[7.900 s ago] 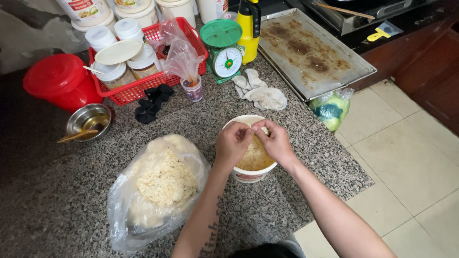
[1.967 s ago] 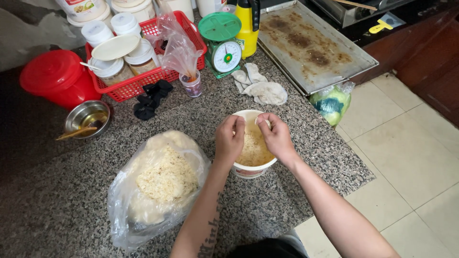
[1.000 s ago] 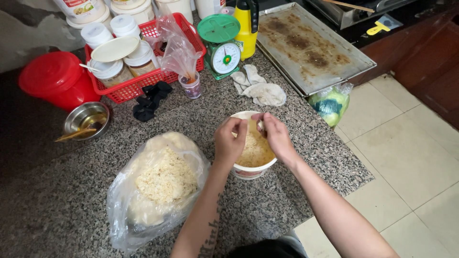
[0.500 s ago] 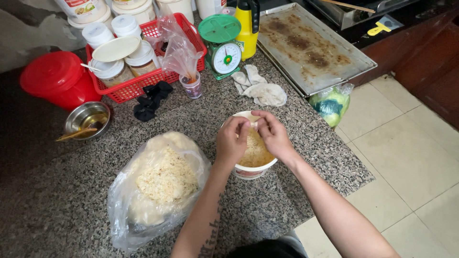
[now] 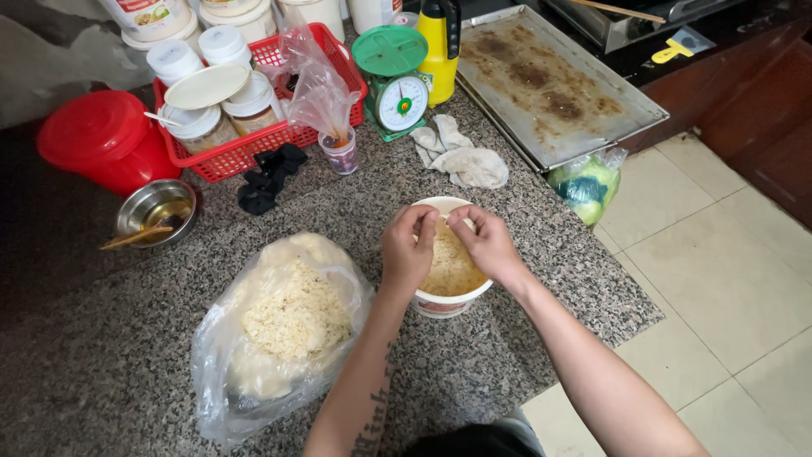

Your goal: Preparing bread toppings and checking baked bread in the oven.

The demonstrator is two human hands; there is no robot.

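Left hand: our left hand (image 5: 408, 250) sits over the nine o'clock rim of the white bowl (image 5: 447, 300), fingers curled and pinched together on a bit of the pale shredded stuff in it.
Right hand: our right hand (image 5: 486, 245) comes in over the two o'clock rim, fingertips bunched and meeting the left ones above the bowl's far edge; both pinch the same small clump, as far as we can tell.
Bowl: it stands upright on the speckled counter (image 5: 101, 372), near the front edge, and is heaped with yellowish crumbly filling (image 5: 448, 269).
Key relation: the filling lies straight under our hands, at the centre of the dial, so neither hand is clearer nearer; the bowl is round and has no long axis to speak of.
Bag: a clear plastic bag (image 5: 279, 326) of the same pale shreds lies open at nine o'clock from the bowl, just beside our left forearm, closer to the left hand.
Behind the bowl: a crumpled cloth (image 5: 461, 156) at twelve o'clock, a green kitchen scale (image 5: 396, 80) beyond it, and a stained metal tray (image 5: 554, 80) at one o'clock.
Far left: a red basket (image 5: 245, 152) of white jars at eleven o'clock, a red lidded pot (image 5: 101, 140) and a small steel bowl (image 5: 156, 210) at ten o'clock, well apart from our hands.
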